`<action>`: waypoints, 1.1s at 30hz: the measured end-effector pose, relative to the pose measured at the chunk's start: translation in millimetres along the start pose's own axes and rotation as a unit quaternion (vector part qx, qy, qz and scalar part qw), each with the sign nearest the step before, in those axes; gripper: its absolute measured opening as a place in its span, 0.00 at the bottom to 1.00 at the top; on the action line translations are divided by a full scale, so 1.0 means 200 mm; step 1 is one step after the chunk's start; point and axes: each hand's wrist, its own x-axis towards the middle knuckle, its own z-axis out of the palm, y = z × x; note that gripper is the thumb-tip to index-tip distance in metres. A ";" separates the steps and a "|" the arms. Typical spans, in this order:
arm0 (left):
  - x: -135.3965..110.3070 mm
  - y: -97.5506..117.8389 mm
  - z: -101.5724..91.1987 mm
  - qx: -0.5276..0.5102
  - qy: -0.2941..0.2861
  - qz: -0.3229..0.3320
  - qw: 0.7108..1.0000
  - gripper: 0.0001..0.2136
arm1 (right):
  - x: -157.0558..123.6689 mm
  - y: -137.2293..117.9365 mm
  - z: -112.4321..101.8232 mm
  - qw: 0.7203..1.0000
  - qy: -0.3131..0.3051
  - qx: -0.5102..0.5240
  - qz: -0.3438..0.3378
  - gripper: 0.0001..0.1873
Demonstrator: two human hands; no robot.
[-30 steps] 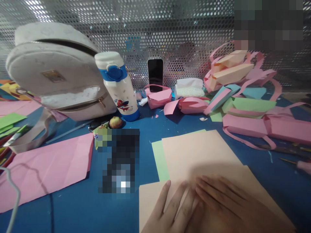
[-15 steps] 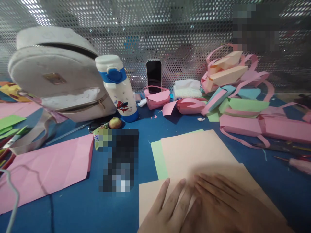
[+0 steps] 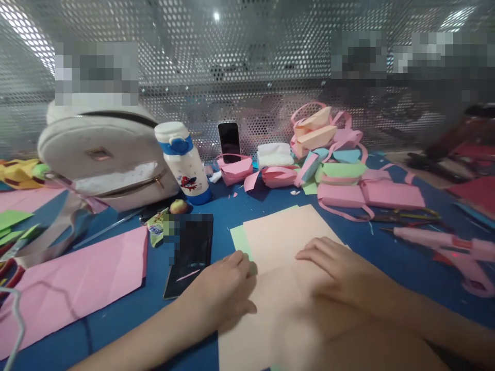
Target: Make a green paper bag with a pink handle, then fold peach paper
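A peach sheet of paper (image 3: 282,234) lies on the blue table (image 3: 398,257) in front of me, over a green sheet (image 3: 240,241), with another peach sheet (image 3: 270,324) nearer to me. My left hand (image 3: 220,288) rests on the left edge of the peach sheets, fingers curled down onto the paper. My right hand (image 3: 336,268) lies on the paper to the right, fingers bent and pressing down. Neither hand lifts anything.
A dark phone (image 3: 189,255) lies left of my hands, beside a large pink sheet (image 3: 77,281). Behind stand a white backpack (image 3: 104,154), a white and blue bottle (image 3: 181,162), an upright phone (image 3: 229,141), tissues (image 3: 274,154) and folded paper pieces (image 3: 348,180). A pink glue gun (image 3: 448,247) lies right.
The view has pulled back and up, showing my forearms. My hands have parted: the left has slid to the paper's left edge, and both now have bent fingers instead of flat ones.
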 end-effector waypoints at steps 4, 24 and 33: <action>0.02 0.01 -0.01 -0.088 0.062 0.053 0.993 0.06 | 0.09 -0.12 -0.05 0.998 -0.038 0.041 -0.006 0.17; -0.02 0.04 -0.07 -0.449 0.236 -0.048 0.861 0.14 | 0.17 -0.20 -0.13 0.940 0.051 0.311 0.127 0.08; 0.00 0.03 -0.05 -0.472 0.222 -0.042 0.852 0.13 | 0.17 -0.19 -0.12 0.938 0.051 0.317 0.133 0.06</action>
